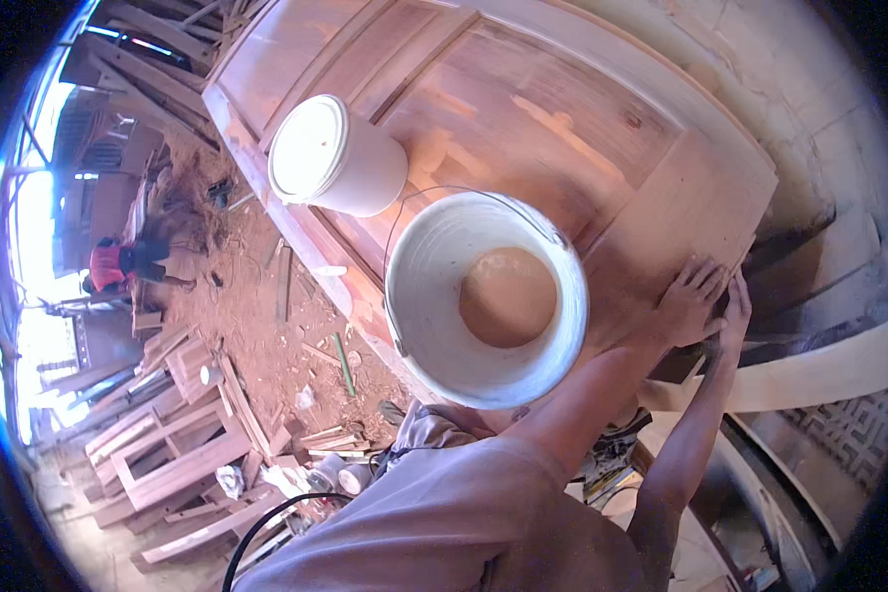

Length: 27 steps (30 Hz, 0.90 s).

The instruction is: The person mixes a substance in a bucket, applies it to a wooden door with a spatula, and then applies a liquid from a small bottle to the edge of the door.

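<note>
A large wooden panelled door [696,202] lies in front of me, with pale orange patches smeared across its panels and frame. My left hand [693,301] rests on the door near its right corner, fingers stretched out and apart. Right beside it, my right hand [734,314] is against the door's edge, its fingers extended; whether anything thin lies under them is hidden. Left of my hands, a white bucket [419,296] with a wire handle stands on the door. Inside it is an orange-brown liquid [508,298]. Farther left stands a white lidded tub [365,168].
Offcuts and wooden frames [183,469] are piled on the left. Sawdust covers the floor [266,286], where a green stick [344,363] lies. A person in red [111,264] bends over in the distance. A pale curved board [809,380] lies to the right, past my hands.
</note>
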### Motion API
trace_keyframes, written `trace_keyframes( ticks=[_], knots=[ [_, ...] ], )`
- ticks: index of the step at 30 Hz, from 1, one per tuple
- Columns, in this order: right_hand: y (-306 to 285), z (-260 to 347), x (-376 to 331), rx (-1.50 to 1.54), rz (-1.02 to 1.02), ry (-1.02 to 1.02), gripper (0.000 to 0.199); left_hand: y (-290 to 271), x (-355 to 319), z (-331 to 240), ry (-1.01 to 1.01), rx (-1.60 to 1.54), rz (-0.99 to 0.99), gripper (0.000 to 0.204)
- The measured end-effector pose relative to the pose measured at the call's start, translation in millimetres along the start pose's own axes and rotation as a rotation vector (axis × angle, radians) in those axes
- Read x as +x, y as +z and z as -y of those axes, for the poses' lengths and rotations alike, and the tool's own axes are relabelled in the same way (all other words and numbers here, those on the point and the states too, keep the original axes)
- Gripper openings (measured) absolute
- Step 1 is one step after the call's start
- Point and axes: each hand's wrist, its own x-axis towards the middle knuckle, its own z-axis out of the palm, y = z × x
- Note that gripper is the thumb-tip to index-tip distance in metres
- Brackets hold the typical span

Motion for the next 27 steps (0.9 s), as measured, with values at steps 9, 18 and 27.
trace_keyframes(
  ticks=[9,18,27],
  knots=[
    [-9.9,-34.7,13.2,0.065,0.077,-0.039,0.05,8.4,26.2,8.6,0.081,0.031,-0.049,0.08],
    [-6.6,-54.7,16.1,0.25,0.084,-0.003,0.051,-0.4,54.2,18.1,-0.068,0.049,0.138,0.087],
    [-1.4,-26.1,13.4,0.34,0.017,0.016,0.042,-5.4,49.6,29.2,0.188,0.225,0.351,0.078]
  ],
)
